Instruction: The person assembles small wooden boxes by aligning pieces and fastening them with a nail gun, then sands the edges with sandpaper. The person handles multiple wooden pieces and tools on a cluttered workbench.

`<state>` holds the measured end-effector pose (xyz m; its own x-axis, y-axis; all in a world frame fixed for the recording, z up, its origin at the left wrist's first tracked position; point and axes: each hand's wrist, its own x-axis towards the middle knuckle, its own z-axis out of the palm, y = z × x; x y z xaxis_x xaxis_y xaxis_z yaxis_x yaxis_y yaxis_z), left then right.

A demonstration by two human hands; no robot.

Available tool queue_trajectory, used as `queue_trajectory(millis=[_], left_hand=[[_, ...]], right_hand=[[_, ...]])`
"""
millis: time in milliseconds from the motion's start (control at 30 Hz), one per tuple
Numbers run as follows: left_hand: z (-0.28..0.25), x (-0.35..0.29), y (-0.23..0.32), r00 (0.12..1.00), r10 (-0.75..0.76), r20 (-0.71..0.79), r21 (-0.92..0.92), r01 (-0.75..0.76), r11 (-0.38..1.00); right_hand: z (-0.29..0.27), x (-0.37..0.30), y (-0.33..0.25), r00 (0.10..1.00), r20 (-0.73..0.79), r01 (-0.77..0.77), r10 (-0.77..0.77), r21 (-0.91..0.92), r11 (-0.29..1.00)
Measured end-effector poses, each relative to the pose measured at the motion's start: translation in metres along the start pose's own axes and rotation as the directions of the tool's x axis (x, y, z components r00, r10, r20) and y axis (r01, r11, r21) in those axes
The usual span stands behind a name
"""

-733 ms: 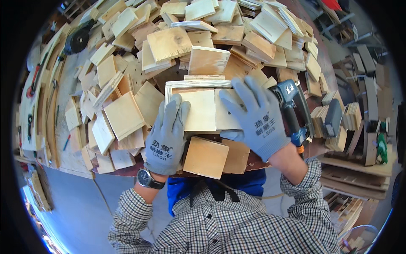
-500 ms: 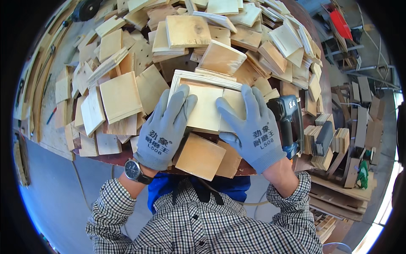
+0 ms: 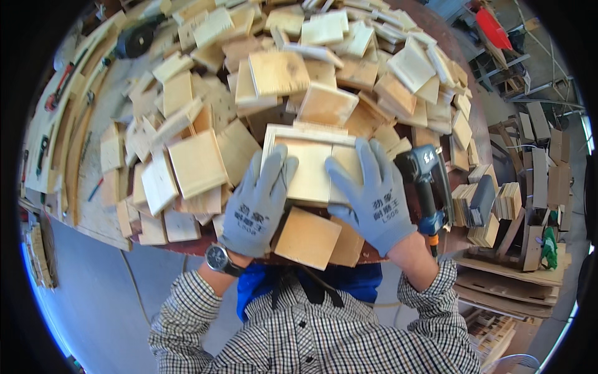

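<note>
Nearest me a loose plywood square (image 3: 308, 237) lies below the pale wooden frame (image 3: 311, 163). My left hand (image 3: 257, 202) and right hand (image 3: 372, 198) press flat on that frame, fingers spread, clenching nothing. Right of it stands a nail gun (image 3: 427, 187); beyond it, heaped wooden squares (image 3: 324, 68)

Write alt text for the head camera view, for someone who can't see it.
Two gloved hands, left and right, press flat on a shallow wooden box atop a table heaped with square wood panels. A nail gun lies beside the right hand.
</note>
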<state>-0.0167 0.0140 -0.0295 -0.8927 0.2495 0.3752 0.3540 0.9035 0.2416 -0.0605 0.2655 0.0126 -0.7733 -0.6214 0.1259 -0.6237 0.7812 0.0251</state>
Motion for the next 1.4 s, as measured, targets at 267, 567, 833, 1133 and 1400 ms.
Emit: queue_trajectory(millis=[267,567,833,1133,1400], left_hand=[[0.002,0.002,-0.002,0.999,0.034,0.028,0.055,-0.035,0.998],[0.001,0.001,0.000,0.999,-0.017,0.038,-0.100,0.021,0.995],[0.003,0.000,0.003,1.000,-0.004,0.021,-0.121,0.007,0.993],[0.006,-0.001,0.000,1.000,0.018,0.005,-0.104,-0.017,0.994],[0.005,-0.005,-0.004,0.999,0.001,0.034,-0.107,0.003,0.994]], right_hand=[[-0.014,0.003,0.015,0.994,0.039,-0.102,0.099,0.078,0.992],[-0.083,-0.083,0.015,0.881,-0.347,-0.308,0.321,0.094,0.947],[-0.122,-0.183,0.040,0.578,-0.486,-0.615,0.655,0.268,0.741],[-0.117,-0.196,0.099,0.654,-0.482,-0.662,0.584,0.010,0.750],[-0.112,-0.157,0.104,0.750,-0.365,-0.549,0.553,0.125,0.827]])
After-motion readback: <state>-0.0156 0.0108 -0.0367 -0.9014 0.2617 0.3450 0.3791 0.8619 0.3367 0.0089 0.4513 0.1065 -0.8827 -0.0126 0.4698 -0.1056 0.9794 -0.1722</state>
